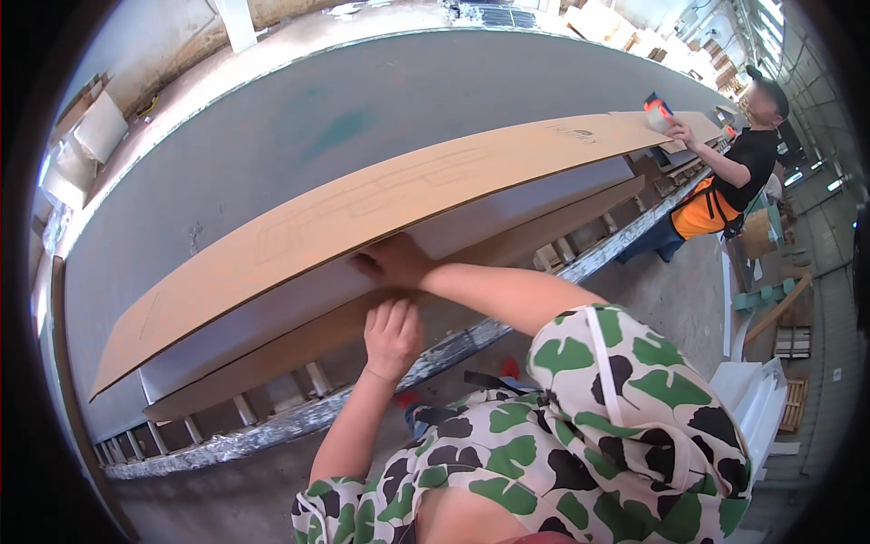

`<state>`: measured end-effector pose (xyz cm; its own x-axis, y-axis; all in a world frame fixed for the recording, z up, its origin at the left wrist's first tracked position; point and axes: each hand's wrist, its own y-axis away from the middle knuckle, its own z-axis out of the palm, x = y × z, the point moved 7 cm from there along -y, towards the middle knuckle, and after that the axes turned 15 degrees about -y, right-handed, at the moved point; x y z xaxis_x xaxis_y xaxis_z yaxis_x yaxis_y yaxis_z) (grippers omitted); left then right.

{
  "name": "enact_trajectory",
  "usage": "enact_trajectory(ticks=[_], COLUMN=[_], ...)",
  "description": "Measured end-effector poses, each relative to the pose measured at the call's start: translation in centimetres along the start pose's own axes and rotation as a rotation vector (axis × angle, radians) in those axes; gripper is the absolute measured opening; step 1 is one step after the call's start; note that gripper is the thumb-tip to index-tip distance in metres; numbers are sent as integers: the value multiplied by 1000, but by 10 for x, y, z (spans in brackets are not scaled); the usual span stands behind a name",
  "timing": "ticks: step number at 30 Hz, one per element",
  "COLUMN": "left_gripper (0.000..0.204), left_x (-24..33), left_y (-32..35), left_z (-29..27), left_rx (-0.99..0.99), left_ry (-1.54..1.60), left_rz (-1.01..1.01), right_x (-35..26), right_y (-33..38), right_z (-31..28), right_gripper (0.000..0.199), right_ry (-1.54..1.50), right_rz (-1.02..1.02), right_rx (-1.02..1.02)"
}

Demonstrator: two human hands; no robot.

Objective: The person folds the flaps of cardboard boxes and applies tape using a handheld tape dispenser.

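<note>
- Workshop, bare concrete floor, one long grey table filling most of the view.
- One long cardboard carton lies along the table's near side, partly open towards the wearer. Likely awkward more than heavy (weight is a guess): stiff lengthwise, bendy across, apt to crease if pinched mid-span. Best held at the folded edges, two hands well apart.
- Two long flaps visible: one broad upper flap, raised; one narrow near flap, below it.
- One co-worker, at the carton's far right end.
- One whitish layer shows between the flaps; smooth, probably slippery, could scuff; cannot tell if lining or contents.
- Several short metal rollers along the table's near edge, exact count unclear.
- Wearer's hands, two. Right hand reaches under the upper flap, fingers curled in shadow; cannot tell whether it grasps anything. Left hand is at the near flap's outer edge, fingers bent, fingertips hidden; cannot tell if it pinches the board.
- One tape dispenser, red and blue, in the co-worker's hand over the far end.
</note>
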<state>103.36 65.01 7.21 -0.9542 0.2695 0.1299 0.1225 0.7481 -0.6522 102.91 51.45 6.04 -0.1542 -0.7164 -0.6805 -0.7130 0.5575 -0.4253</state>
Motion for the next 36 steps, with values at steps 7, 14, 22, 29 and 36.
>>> enact_trajectory(ticks=[7, 14, 22, 29, 36], left_gripper=[57, 72, 66, 42, 31], left_x=[39, 24, 40, 43, 221], left_y=[5, 18, -10, -6, -115], left_z=[47, 57, 56, 40, 83], left_rx=[-160, -300, -310, -386, 25], left_ry=[-564, -746, -900, -924, -603], left_rz=[-133, -103, -147, -236, 60], right_x=[22, -77, 116, 117, 120], right_y=[-8, 118, 183, 201, 204], right_z=[-3, -135, -346, -320, -317], right_gripper=[44, 20, 111, 93, 93], right_ry=[-463, -212, 510, 529, 509], right_rz=[216, -764, 124, -67, -107], right_rx=[39, -292, -535, -328, -274])
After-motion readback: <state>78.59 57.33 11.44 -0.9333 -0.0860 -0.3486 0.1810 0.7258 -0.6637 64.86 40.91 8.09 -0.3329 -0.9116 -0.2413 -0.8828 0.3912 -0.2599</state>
